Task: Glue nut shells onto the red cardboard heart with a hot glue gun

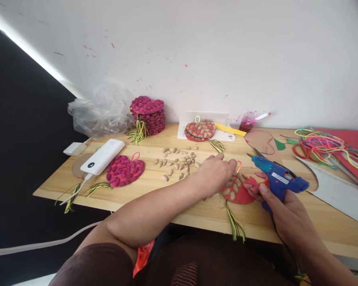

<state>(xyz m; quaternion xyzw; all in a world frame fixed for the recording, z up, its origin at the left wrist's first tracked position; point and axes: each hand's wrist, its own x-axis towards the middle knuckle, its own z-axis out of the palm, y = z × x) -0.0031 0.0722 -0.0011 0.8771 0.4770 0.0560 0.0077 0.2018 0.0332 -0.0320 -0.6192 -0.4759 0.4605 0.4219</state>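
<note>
At the near edge of a wooden desk (203,211), a red disc (245,197) lies partly covered with peanuts (232,195), a green-and-yellow tassel (235,222) trailing from its near side; over its left part bends the left hand (217,173), fingers curled close together, though whether they pinch anything cannot be told; at its right, the right hand (292,217) is closed around a blue glue gun (282,177), the nozzle pointing up and left.

Left of the red disc are scattered loose peanuts (182,159), then a magenta disc (124,171) beside a white power bank (103,157); behind it, near the wall, sit peanut-covered discs (199,130); farther left behind it stands a stack of magenta discs (149,115); to its right lies a tangle of bright cords (325,145).
</note>
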